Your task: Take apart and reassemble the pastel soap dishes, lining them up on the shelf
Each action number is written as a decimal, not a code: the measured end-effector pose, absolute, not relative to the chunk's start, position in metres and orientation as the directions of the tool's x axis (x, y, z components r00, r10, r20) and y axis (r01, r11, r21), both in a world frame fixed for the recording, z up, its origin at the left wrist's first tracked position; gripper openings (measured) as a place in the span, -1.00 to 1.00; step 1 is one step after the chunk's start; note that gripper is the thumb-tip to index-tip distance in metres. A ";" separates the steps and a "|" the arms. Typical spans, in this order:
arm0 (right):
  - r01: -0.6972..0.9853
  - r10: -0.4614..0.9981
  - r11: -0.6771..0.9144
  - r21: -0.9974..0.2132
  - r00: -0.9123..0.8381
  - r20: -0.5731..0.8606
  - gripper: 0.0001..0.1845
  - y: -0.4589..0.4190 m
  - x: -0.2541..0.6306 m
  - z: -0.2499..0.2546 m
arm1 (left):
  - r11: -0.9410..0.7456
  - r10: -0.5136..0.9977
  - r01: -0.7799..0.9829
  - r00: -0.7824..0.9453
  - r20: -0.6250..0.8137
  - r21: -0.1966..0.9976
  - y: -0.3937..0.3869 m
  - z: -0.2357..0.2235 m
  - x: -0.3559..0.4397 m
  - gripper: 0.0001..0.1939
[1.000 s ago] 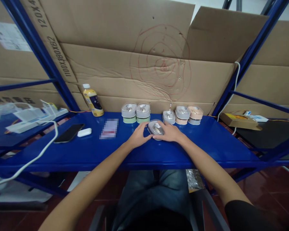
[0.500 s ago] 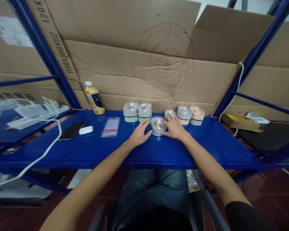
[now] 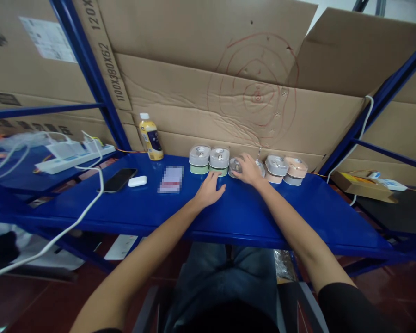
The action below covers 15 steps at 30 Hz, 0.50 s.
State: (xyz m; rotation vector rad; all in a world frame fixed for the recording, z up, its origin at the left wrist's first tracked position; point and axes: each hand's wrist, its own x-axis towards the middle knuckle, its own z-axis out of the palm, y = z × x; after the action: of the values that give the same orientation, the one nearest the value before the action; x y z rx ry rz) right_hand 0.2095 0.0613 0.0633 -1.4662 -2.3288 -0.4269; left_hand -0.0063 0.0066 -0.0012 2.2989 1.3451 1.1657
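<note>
My right hand (image 3: 250, 170) is closed over a grey plastic container (image 3: 234, 167) with a clear lid, its fingers covering much of the top. Just behind that hand, partly hidden, shows another grey container (image 3: 261, 167). My left hand (image 3: 210, 190) is open above the table front, thumb apart, fingertips at the base of a grey-topped green container (image 3: 219, 157); whether they touch it I cannot tell. A similar green container (image 3: 198, 156) stands to its left. On the right are a grey-and-peach container (image 3: 276, 165) and a peach-topped grey one (image 3: 296, 167).
The blue table (image 3: 256, 217) backs onto a cardboard wall (image 3: 180, 88). On its left are a yellow bottle (image 3: 151, 138), a phone (image 3: 119, 180), a white earbud case (image 3: 137, 181) and a blurred card (image 3: 171, 179). A white cable (image 3: 79, 217) hangs across the left end.
My right hand has pushed the grey container back and left into the row beside the green ones. My left hand has come off its side. The camera view has shifted left.
</note>
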 end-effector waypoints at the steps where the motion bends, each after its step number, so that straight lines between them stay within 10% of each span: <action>1: 0.897 0.785 0.439 0.054 -0.412 0.462 -0.25 0.063 0.200 0.066 | -0.546 0.815 0.634 0.249 0.524 0.548 0.008 -0.001 -0.007 -0.53; 6: 0.926 0.840 0.377 0.037 -0.358 0.409 0.09 0.072 0.148 0.076 | -0.529 0.808 0.660 0.198 0.555 0.534 0.011 -0.003 -0.008 -0.64; 15: 0.891 0.824 0.443 -0.100 -0.360 0.438 -0.17 0.060 0.171 0.083 | -0.474 0.814 0.664 0.080 0.576 0.578 0.013 0.000 -0.012 -0.69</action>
State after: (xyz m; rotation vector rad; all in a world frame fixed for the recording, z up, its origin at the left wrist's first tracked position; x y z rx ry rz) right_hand 0.1713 0.0599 0.0832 -1.4459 -2.2732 -0.2140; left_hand -0.0120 0.0129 -0.0002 2.1806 1.5109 1.3489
